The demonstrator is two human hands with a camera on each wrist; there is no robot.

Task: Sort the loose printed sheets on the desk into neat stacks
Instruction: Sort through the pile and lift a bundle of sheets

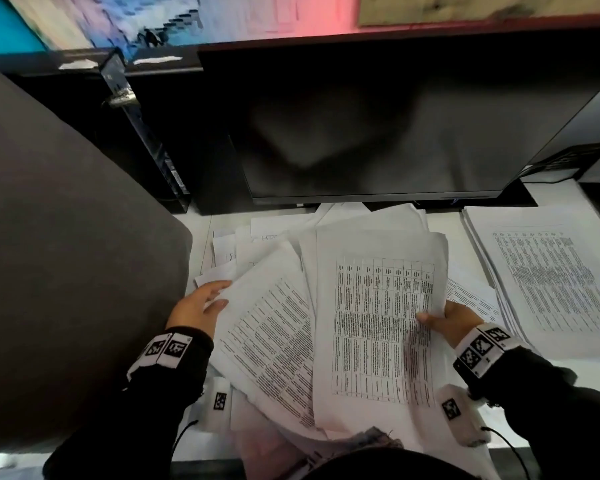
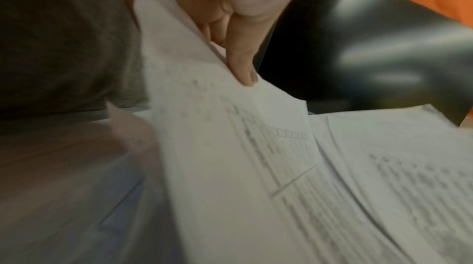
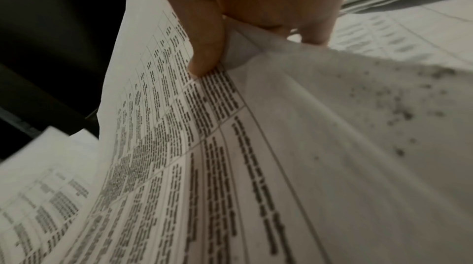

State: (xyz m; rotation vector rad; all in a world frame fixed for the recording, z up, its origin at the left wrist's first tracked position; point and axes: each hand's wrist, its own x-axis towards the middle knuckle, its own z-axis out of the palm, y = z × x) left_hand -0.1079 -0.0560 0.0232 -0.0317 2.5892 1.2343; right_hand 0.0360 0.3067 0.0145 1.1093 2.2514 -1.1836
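Right hand pinches a table-printed sheet; left hand seemingly holds another sheet over the loose pile

The monitor blocks the rear, and a grey padded back closes the left side. A neat stack occupies the right of the tabletop. Loose sheets cover the centre; a bare strip remains between them and the stack.

Layout of the desk. A monitor stands at the back. Before it lies a loose pile of sheets, overlapping at angles. A squared stack lies to the right, apart from the pile. A chair back rises on the left, beside the pile.
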